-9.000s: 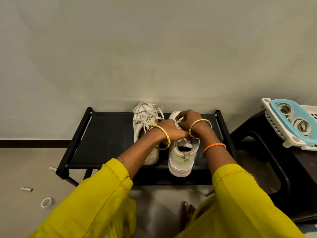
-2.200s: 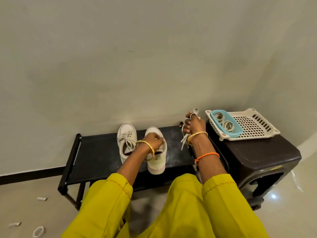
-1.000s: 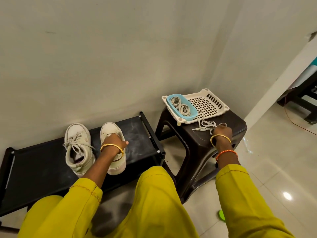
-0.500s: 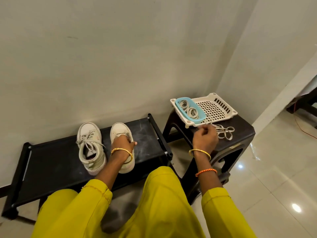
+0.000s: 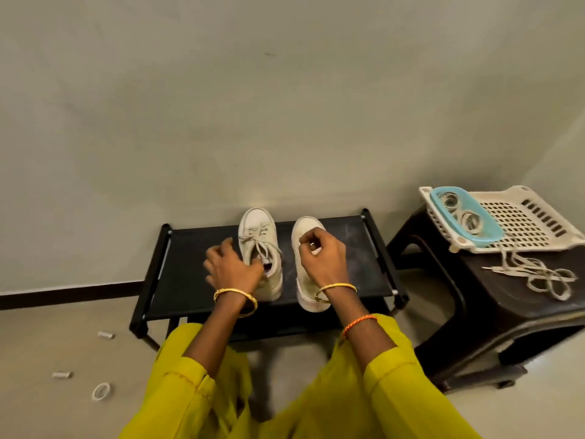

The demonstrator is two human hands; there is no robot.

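- Pale wall behind a low black shoe rack [image 5: 196, 280]; both shoes stand mid-rack, toes at its back edge.
- My left hand [image 5: 232, 269], blurred, fingers loosely spread, has shifted onto the laced shoe [image 5: 258, 236] and touches its laces.
- My right hand [image 5: 323, 261] is back, fingers curled, pinching the top of the unlaced shoe [image 5: 305, 229].
- Its pulled lace [image 5: 535, 274] now lies on the stool [image 5: 506, 312]: one shoe done, I judge, the second beginning.

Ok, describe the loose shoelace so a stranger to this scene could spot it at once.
Right of the black shoe rack stands a dark brown plastic stool. On its top, just in front of the cream slotted basket, lies the white shoelace. It sprawls in loose loops on the bare stool, unlike the laces coiled in the blue tray.
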